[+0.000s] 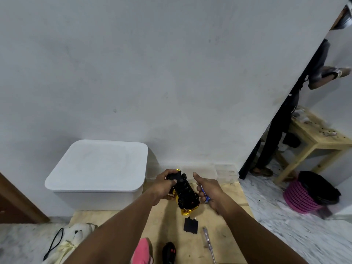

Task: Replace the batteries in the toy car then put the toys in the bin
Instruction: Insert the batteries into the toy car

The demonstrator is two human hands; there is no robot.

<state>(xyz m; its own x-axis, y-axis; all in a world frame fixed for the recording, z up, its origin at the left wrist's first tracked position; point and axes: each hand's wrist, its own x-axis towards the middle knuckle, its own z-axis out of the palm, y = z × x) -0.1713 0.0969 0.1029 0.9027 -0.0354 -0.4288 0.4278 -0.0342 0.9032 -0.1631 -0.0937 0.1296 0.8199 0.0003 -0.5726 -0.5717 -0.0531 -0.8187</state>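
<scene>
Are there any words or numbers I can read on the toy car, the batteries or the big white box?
None can be read.
Toy car: no readable text on the black underside.
Batteries in the right hand: blue print, too blurred to read.
White bin: plain lid, no label.
Remote: red buttons, no legible marks.

Both forearms are bare from elbow to wrist, with no sleeves showing; the left hand (163, 182) and right hand (209, 191) wear nothing.
</scene>
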